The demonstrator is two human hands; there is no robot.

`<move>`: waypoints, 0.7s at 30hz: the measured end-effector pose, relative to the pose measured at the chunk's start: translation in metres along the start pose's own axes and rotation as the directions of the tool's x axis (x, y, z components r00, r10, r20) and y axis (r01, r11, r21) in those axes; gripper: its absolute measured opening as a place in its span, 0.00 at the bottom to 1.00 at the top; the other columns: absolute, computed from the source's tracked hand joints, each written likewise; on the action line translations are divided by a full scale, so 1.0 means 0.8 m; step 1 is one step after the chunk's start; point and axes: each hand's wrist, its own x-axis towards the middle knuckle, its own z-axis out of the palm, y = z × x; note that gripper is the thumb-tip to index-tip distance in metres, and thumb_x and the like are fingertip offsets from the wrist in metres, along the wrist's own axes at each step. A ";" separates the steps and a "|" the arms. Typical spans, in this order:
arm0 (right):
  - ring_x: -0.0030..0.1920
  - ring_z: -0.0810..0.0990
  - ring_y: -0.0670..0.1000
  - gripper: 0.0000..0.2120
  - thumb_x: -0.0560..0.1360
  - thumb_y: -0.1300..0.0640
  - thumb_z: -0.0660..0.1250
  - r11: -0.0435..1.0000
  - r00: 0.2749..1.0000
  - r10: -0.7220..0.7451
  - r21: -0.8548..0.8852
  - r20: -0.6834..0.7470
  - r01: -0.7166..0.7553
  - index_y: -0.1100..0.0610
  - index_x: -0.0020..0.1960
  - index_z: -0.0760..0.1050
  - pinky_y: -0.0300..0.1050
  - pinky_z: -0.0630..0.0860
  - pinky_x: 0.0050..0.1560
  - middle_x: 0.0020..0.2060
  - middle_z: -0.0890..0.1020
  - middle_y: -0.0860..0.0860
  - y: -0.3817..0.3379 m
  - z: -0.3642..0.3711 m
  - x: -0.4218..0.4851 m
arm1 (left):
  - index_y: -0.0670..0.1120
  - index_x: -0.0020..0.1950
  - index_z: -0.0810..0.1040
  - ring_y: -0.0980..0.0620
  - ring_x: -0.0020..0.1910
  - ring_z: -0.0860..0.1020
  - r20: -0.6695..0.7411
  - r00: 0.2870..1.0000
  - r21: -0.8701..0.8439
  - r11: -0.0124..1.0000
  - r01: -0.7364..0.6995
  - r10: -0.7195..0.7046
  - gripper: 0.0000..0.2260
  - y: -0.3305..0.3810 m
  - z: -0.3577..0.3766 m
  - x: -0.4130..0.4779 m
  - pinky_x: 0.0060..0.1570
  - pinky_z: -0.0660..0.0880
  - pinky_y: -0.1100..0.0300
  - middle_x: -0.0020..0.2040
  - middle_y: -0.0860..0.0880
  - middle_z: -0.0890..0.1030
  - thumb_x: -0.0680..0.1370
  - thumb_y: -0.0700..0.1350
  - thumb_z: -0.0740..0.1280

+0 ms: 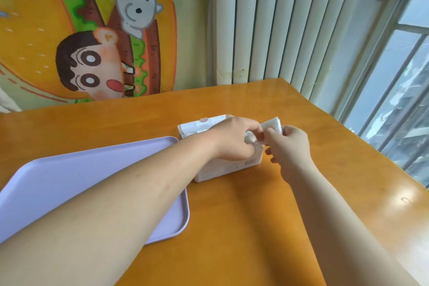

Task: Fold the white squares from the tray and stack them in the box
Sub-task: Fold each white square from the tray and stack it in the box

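Note:
A white box stands on the orange table, just right of the lilac tray. No white squares show on the visible part of the tray; my left forearm crosses it. My left hand hovers over the box, and its fingers pinch one end of a white square. My right hand is close beside it at the box's right end and pinches the same square, which looks partly folded between the two hands. The inside of the box is hidden by my left hand.
The wooden table runs to an edge on the right, beside a window. A cartoon-print cloth and white vertical blinds stand behind the far edge.

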 end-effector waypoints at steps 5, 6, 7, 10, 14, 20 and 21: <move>0.32 0.80 0.49 0.08 0.73 0.60 0.68 1.000 0.999 0.010 0.001 0.032 -0.010 0.61 0.51 0.81 0.42 0.74 0.27 0.40 0.85 0.55 0.003 -0.004 0.009 | 0.62 0.57 0.79 0.60 0.62 0.74 0.001 1.000 -0.061 0.998 -0.031 0.032 0.13 -0.011 0.004 0.006 0.59 0.74 0.62 0.56 0.64 0.79 0.75 0.49 0.68; 0.32 0.80 0.49 0.08 0.74 0.60 0.68 1.000 0.999 0.001 -0.006 0.035 -0.001 0.61 0.50 0.81 0.41 0.74 0.27 0.40 0.85 0.55 0.003 -0.003 0.009 | 0.63 0.57 0.78 0.61 0.64 0.73 0.020 1.000 -0.058 0.998 -0.019 0.020 0.12 -0.013 0.004 0.006 0.61 0.74 0.59 0.57 0.63 0.79 0.75 0.50 0.67; 0.32 0.79 0.49 0.07 0.74 0.60 0.68 1.000 0.999 -0.008 -0.015 0.043 0.009 0.61 0.50 0.81 0.40 0.73 0.27 0.39 0.84 0.55 0.002 -0.003 0.008 | 0.65 0.57 0.77 0.60 0.64 0.74 0.040 0.999 -0.053 0.999 -0.006 0.009 0.12 -0.014 0.005 0.006 0.63 0.75 0.56 0.58 0.63 0.79 0.75 0.52 0.67; 0.33 0.77 0.50 0.07 0.74 0.59 0.69 0.999 0.997 -0.015 -0.034 0.079 0.018 0.62 0.48 0.82 0.40 0.71 0.26 0.35 0.81 0.53 0.000 -0.004 0.006 | 0.65 0.54 0.75 0.57 0.61 0.77 0.082 0.997 -0.034 0.999 0.010 -0.008 0.08 -0.010 0.003 0.007 0.62 0.77 0.51 0.57 0.62 0.79 0.75 0.56 0.65; 0.34 0.74 0.50 0.12 0.74 0.58 0.70 0.998 0.990 0.046 -0.053 0.134 -0.039 0.68 0.47 0.82 0.44 0.71 0.31 0.34 0.78 0.53 -0.003 -0.007 0.006 | 0.61 0.49 0.74 0.60 0.49 0.77 0.039 0.999 -0.034 0.999 -0.013 0.014 0.04 -0.009 0.005 0.002 0.49 0.76 0.57 0.52 0.59 0.78 0.76 0.52 0.66; 0.35 0.67 0.53 0.06 0.72 0.57 0.71 0.973 0.973 0.047 -0.230 0.226 0.006 0.57 0.40 0.75 0.43 0.63 0.28 0.34 0.70 0.55 -0.009 -0.007 0.008 | 0.56 0.43 0.73 0.55 0.36 0.73 -0.009 1.000 -0.085 0.996 -0.007 0.006 0.05 -0.016 0.009 -0.008 0.40 0.69 0.60 0.37 0.58 0.75 0.76 0.48 0.68; 0.35 0.66 0.53 0.09 0.72 0.56 0.72 0.961 0.972 0.031 -0.275 0.233 0.035 0.56 0.39 0.73 0.43 0.61 0.28 0.34 0.68 0.55 -0.011 -0.007 0.010 | 0.56 0.42 0.73 0.55 0.36 0.73 -0.005 1.000 -0.085 0.996 -0.005 0.005 0.05 -0.016 0.009 -0.009 0.39 0.69 0.60 0.37 0.58 0.75 0.76 0.48 0.68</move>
